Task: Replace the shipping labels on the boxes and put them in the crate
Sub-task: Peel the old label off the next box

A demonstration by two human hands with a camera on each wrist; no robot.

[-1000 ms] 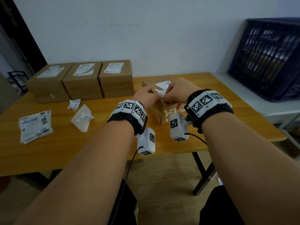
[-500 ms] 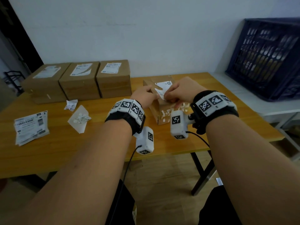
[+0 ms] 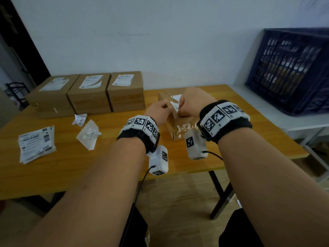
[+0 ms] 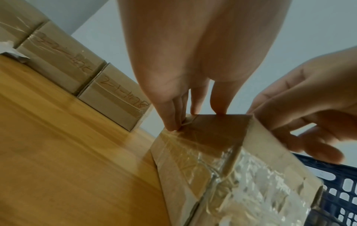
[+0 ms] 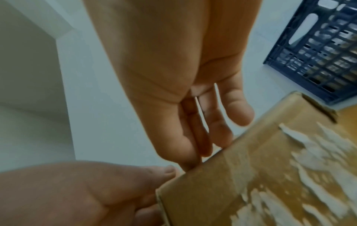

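A brown cardboard box (image 3: 179,125) stands at the middle of the wooden table (image 3: 53,172), with torn white label scraps on its near side. My left hand (image 3: 159,111) grips its top left edge, thumb on the near face (image 4: 185,120). My right hand (image 3: 192,104) pinches the white old label (image 3: 175,102) on the box top; its fingertips reach the top edge (image 5: 195,160). Most of the label is hidden under my hands. Three more labelled boxes (image 3: 89,93) stand in a row at the back left. The dark blue crate (image 3: 292,68) sits at the right.
A stack of fresh labels (image 3: 36,143) lies at the table's left. A crumpled scrap (image 3: 80,119) and a backing sheet with another scrap on it (image 3: 89,135) lie in front of the row of boxes. The crate stands on a white side table (image 3: 284,120).
Both hands stay on the box. My right hand has shifted a little over the label, and less of the white paper shows on top.
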